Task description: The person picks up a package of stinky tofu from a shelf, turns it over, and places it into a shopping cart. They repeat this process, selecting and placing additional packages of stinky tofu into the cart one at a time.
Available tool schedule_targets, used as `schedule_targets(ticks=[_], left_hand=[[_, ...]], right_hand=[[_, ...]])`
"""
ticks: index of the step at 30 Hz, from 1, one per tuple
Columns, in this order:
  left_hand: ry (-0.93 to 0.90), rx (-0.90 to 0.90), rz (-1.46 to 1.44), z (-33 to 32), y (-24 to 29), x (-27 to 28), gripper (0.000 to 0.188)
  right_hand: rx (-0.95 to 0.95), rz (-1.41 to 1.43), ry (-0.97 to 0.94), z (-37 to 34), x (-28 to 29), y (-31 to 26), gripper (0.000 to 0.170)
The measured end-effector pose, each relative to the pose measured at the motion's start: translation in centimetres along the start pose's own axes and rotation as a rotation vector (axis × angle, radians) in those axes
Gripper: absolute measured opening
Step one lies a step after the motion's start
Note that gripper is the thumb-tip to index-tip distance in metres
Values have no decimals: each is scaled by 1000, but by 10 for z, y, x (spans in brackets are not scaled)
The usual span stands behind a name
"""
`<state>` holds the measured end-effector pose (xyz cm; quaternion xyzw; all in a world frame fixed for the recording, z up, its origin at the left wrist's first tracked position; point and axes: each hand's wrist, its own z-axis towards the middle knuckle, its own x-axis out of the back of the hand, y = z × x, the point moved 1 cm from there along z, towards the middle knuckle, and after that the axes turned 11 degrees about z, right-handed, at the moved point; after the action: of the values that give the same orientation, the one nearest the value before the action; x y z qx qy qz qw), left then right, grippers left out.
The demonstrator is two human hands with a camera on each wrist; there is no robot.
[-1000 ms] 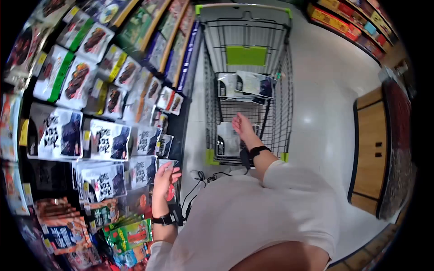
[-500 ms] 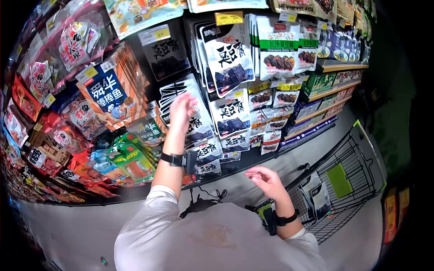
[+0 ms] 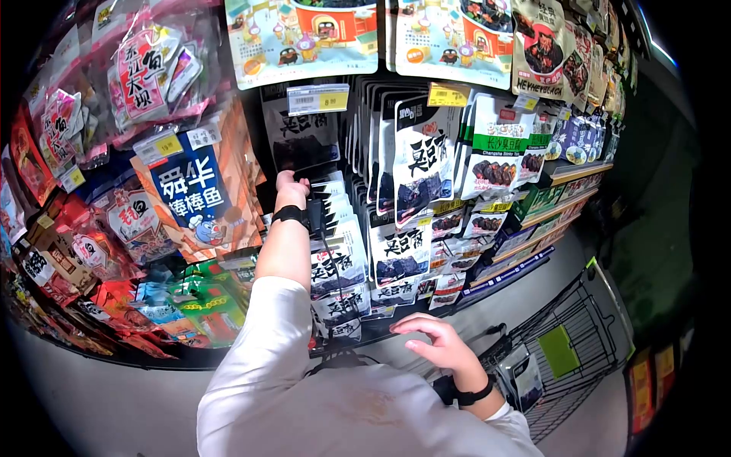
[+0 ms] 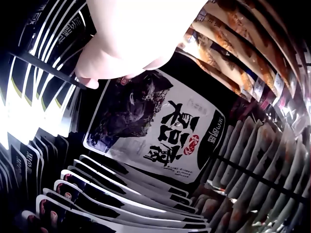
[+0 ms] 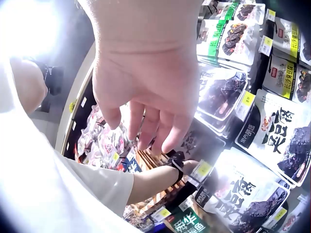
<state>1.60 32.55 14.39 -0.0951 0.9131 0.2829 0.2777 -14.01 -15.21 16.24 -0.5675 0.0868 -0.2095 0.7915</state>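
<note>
My left hand (image 3: 292, 185) reaches into the shelf, right at the lower edge of a black and white stinky tofu packet (image 3: 302, 141) hanging at the back. In the left wrist view, the left hand (image 4: 141, 36) overlaps the end of that packet (image 4: 150, 121); its fingertips are partly hidden, and I cannot tell whether they pinch it. Below it stands a row of similar packets (image 4: 121, 199), edges up. My right hand (image 3: 438, 343) hovers in front of the shelf with loosely bent fingers, and the right wrist view shows this hand (image 5: 146, 82) holding nothing.
More stinky tofu packets (image 3: 425, 164) hang just right of my left arm. Orange fish snack bags (image 3: 194, 190) hang to its left, with price tags (image 3: 318, 99) above. A shopping cart (image 3: 586, 335) stands at lower right, with packets (image 3: 525, 378) inside.
The view has turned from the cart to the shelf. My left hand has gone deeper into the shelf, up to the back packet. My right hand has moved from over the cart to before the shelf.
</note>
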Motion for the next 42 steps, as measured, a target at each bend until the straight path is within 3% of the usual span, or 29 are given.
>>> schedule_targets(ticks=[6, 8, 10, 12, 15, 19, 22, 26, 28, 30, 33, 34, 37, 39, 40, 42], left_hand=[[-257, -230, 106, 43, -6, -8, 20], [-253, -220, 135, 30, -7, -9, 19], [-394, -221, 154, 13, -6, -5, 22], [-314, -186, 123, -18, -6, 2, 22], [-364, -218, 143, -42, -10, 20, 16], [-388, -536, 292, -115, -29, 50, 15], [-595, -720, 362, -166, -44, 75, 16], [-699, -875, 390, -238, -69, 112, 16], [-836, -876, 308, -260, -79, 134, 14], [-896, -820, 260, -285, -94, 153, 13], [-1059, -704, 238, -336, -118, 179, 29], [-1017, -693, 242, -350, -126, 188, 29], [-986, -617, 379, -369, -152, 214, 25], [-1020, -574, 520, -390, -169, 220, 24], [-1017, -937, 839, -385, -172, 222, 30], [-1141, -716, 774, -419, -186, 213, 40]], right_hand=[[-50, 108, 96, 1, 13, 23, 26], [-60, 165, 110, -2, 15, 29, 26], [-71, 183, 105, -3, 15, 27, 26], [-89, 205, 103, -7, 15, 30, 26], [-99, 265, 111, -13, 13, 35, 24], [-107, 284, 130, -23, 12, 42, 22], [-50, 238, 196, -27, 12, 48, 24], [98, -174, 377, -22, 12, 46, 38], [201, -432, 459, -20, 11, 41, 47], [266, -673, 467, -19, 19, 67, 71], [159, -665, 522, -16, 19, 79, 89], [160, -662, 527, -14, 18, 77, 89], [466, -788, 583, -8, 16, 73, 82], [520, -594, 613, -6, 8, 52, 77], [501, -450, 629, -11, 4, 40, 75], [508, -277, 496, -23, 8, 61, 66]])
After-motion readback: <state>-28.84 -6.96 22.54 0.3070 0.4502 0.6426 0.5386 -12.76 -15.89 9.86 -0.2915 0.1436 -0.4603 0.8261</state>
